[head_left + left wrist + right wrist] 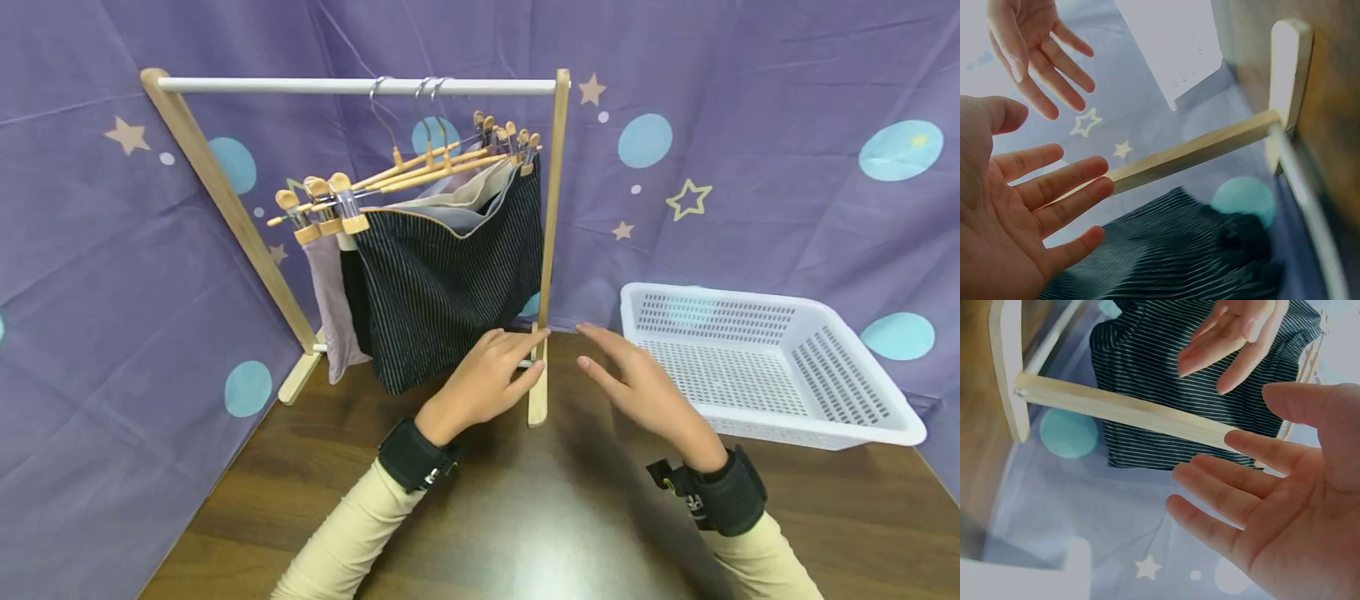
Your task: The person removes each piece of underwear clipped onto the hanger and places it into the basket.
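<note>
In the head view my left hand [483,377] hovers in front of a dark striped garment [457,283], palm turned inward and fingers extended, holding nothing. My right hand [647,385] faces it across a gap, left of the white basket [750,429], also with fingers extended and nothing in it. The striped garment hangs by clips from a wooden hanger [427,177]. Behind it hang a lilac garment [327,292] and a black one, partly hidden. Both wrist views show spread fingers, with the striped cloth [1166,375] beyond.
A small rack with a white rail [315,85] and wooden posts [553,208] stands on the brown table [510,517]. Several wooden clips [347,200] grip the clothes. A purple patterned curtain [750,200] hangs behind everything.
</note>
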A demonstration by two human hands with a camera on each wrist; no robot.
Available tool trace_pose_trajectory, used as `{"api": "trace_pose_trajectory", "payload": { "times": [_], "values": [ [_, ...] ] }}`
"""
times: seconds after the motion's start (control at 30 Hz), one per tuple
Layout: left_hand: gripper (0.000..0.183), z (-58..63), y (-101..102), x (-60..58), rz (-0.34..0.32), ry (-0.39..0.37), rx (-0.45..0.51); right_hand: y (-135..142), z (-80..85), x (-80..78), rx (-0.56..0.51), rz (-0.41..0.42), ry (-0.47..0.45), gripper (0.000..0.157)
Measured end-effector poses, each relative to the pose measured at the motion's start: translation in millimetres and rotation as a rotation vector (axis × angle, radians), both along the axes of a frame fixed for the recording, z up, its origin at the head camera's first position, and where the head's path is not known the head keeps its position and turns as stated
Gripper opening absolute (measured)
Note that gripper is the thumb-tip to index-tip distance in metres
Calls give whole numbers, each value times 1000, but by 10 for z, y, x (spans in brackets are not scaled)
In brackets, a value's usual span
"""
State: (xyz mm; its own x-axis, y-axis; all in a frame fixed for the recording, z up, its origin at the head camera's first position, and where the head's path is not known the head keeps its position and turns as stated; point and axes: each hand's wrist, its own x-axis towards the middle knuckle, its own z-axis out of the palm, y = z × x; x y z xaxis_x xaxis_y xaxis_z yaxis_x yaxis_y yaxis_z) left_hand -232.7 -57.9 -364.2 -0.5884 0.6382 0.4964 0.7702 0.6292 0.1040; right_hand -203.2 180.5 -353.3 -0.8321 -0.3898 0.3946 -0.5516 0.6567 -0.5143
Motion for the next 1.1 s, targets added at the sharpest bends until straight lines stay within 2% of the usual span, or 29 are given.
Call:
{"api": "trace_pose_trajectory", "payload": {
  "times": [0.1,0.2,0.37,0.53,0.67,0.8,0.93,1.07,1.1],
  "values": [
    [44,176,-16,16,-10,99,-28,31,139,-11,11,-4,58,46],
    [43,418,-56,49,-8,178,-62,34,348,-14,17,8,102,43],
    [42,936,-110,88,29,292,-101,25,828,-34,-10,37,161,41],
    [39,1451,-161,113,123,383,-152,14,1351,-53,-37,51,190,40],
    [36,1800,-209,90,227,398,-188,-33,1723,-88,-56,52,193,40],
    [32,2071,-257,26,329,386,-194,-118,2008,-137,-71,33,178,42],
    [25,2270,-311,-55,418,349,-193,-219,2201,-214,-75,4,186,43],
    [9,2430,-353,-118,509,266,-196,-316,2337,-312,-62,-49,219,42],
    [11,2465,-361,-131,530,241,-201,-334,2365,-335,-58,-61,224,42]
  ]
}}
